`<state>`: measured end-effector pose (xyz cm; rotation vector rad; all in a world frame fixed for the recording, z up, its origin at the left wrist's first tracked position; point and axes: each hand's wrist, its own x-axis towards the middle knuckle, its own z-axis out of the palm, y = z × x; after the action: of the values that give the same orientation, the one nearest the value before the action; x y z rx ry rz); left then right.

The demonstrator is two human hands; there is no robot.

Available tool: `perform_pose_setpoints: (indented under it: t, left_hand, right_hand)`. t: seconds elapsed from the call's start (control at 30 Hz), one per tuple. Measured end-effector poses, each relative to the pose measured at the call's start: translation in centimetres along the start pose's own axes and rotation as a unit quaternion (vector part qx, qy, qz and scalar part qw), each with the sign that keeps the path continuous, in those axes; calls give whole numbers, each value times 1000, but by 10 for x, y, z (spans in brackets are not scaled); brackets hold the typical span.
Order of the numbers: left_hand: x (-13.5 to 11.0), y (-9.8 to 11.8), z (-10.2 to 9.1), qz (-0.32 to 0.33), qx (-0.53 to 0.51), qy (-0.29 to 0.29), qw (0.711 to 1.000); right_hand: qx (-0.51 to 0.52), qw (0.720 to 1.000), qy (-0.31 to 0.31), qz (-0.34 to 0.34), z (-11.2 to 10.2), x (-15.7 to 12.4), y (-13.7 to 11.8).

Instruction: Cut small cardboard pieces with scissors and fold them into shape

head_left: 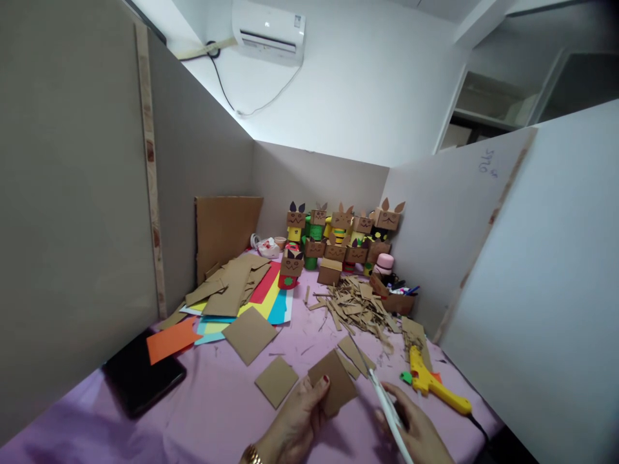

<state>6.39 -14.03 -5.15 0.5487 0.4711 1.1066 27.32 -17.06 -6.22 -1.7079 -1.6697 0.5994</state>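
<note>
My left hand (302,412) grips a brown cardboard square (333,383), thumb lying on its face. In my right hand (411,419) is a pair of scissors (382,393) with white handles, its blades pointing up and away, to the right of the square and apart from it. How far the blades are parted I cannot tell. Flat on the table beside my left hand lies a smaller cardboard square (276,381), with a larger cardboard square (250,335) behind it. Just beyond the held square are cut cardboard pieces (360,356).
A yellow glue gun (438,385) lies at right. Cardboard scraps (355,306) heap mid-table, before several box-headed animal figures (338,251). Cardboard sheets (236,283) lie over coloured paper (278,306) at left, near a black tablet-like object (140,374). Partition walls (193,161) enclose the table.
</note>
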Motion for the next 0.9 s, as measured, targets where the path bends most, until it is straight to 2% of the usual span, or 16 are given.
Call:
perform_pose_setpoints:
  t: [0.07, 0.17, 0.3, 0.43, 0.57, 0.67, 0.77, 0.83, 0.9]
  left_hand:
    - [-2, 1, 1, -6, -2, -9, 1000]
    - [-3, 2, 1, -11, -11, -7, 1000]
    - [-4, 2, 0, -17, -3, -8, 1000]
    - [-3, 2, 1, 0, 16, -17, 1000]
    - [-1, 1, 0, 29, 118, -61, 991]
    - [-1, 1, -4, 67, 239, -44, 968]
    - [-2, 1, -8, 85, 325, -23, 942]
    - [-2, 0, -11, 76, 351, -37, 932]
    - [-2, -1, -14, 60, 358, -54, 930]
  right_hand:
    - [49, 999, -6, -14, 2, -1, 3]
    - [35, 999, 5, -21, 3, -3, 5]
    - [-30, 998, 48, -36, 4, -3, 8]
    - [-147, 987, 69, -23, 13, -2, 14]
    - [-197, 973, 108, -48, 24, -2, 21]
    - [-187, 973, 100, -87, 21, -3, 22]
    - [-147, 978, 98, -110, 9, -3, 12]
    - [-90, 986, 82, -115, 6, -5, -1]
    - [-7, 992, 53, -114, 12, -9, -16]
